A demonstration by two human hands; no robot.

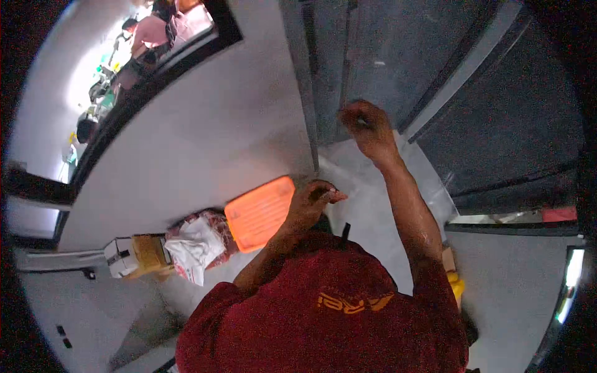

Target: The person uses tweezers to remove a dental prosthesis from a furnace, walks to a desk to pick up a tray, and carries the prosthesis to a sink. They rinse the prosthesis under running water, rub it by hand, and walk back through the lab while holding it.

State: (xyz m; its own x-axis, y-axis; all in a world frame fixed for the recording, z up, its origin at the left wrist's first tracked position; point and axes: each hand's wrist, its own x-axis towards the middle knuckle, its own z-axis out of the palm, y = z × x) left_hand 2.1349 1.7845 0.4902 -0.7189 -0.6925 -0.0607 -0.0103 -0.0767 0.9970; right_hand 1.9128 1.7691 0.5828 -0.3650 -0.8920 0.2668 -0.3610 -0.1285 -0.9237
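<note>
My right hand (368, 133) is raised in front of a tall dark door panel (382, 68), its fingers curled in. A small dark glint shows within its curl, too blurred to name. Lower and closer to my chest, my left hand (314, 202) is bent with thumb and fingers brought together; a tiny pale spot shows at the fingertips. An orange plastic crate (261, 214) with slats lies just left of that hand, against the wall, partly behind my left forearm.
Left of the crate are a white plastic bag (198, 245), a brown carton (151, 253) and a white box (121, 257). A yellow object (456, 286) is beside my right elbow. The light wall (205, 124) has a window (118, 93) with people beyond. Pale tile floor (367, 211) lies below.
</note>
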